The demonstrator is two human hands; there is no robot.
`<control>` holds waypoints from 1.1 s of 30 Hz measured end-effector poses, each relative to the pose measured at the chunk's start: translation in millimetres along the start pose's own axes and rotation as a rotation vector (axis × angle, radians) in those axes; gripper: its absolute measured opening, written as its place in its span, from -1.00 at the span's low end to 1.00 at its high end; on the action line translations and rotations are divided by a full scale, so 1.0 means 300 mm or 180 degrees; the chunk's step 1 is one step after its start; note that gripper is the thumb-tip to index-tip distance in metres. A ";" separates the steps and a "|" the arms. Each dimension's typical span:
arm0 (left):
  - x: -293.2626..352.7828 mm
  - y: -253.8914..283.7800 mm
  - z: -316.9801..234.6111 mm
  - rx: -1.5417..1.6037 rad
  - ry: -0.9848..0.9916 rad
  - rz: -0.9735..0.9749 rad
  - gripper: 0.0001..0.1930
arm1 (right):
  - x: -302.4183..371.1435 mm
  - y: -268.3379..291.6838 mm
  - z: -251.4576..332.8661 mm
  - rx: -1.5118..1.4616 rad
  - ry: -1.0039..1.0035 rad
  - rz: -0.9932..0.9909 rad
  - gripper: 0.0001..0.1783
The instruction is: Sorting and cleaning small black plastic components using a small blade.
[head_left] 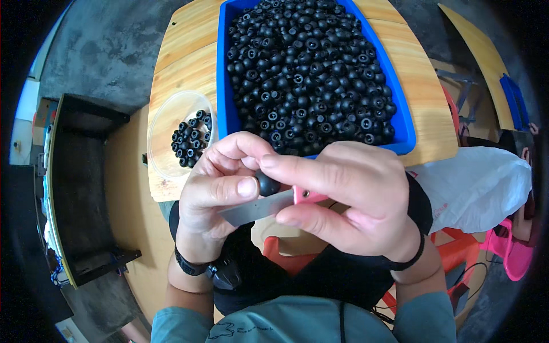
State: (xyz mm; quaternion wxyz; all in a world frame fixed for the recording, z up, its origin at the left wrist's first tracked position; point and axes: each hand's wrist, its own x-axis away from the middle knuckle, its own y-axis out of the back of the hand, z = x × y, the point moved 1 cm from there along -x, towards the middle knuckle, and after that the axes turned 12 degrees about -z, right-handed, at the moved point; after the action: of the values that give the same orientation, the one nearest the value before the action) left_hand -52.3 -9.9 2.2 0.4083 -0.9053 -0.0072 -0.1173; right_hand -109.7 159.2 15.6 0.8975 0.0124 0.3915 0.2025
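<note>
Between the thumb and fingers of my left hand (pixel 220 183) is a small round black rubber-like piece (pixel 267 184). My right hand (pixel 349 197) grips the pink handle (pixel 309 195) of a small knife, its flat metal blade (pixel 257 208) lying just below the black piece and reaching toward my left palm. The right index finger stretches over to the black piece. Beyond my hands stands a blue tray (pixel 406 134) heaped with many similar black pieces (pixel 309 74). To its left, a clear round container (pixel 163 123) holds a smaller pile of them.
Tray and container stand on a wooden table (pixel 186 51). A white plastic bag (pixel 480 186) lies at the right, near a pink stool (pixel 506 251). A dark shelf frame (pixel 80 188) is at the left. Part of another person (pixel 523 217) shows at the far right.
</note>
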 end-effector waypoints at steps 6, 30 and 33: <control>0.013 0.023 0.002 0.0149 -0.0181 0.0187 -0.76 | 0.002 -0.035 0.002 -0.0122 0.0094 -0.0115 -0.58; 0.036 -0.002 0.013 0.0208 -0.0417 0.0075 -0.79 | 0.013 -0.042 0.011 -0.0241 -0.0012 -0.0081 -0.61; 0.035 -0.002 0.015 0.0261 -0.0391 0.0070 -0.79 | 0.014 -0.045 0.011 -0.0244 -0.0015 -0.0102 -0.61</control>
State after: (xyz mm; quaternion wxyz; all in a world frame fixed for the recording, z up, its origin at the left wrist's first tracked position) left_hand -41.2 -6.9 2.2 0.4451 -0.8933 -0.0271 -0.0565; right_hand -100.1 148.9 12.7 0.9014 -0.0278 0.3815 0.2029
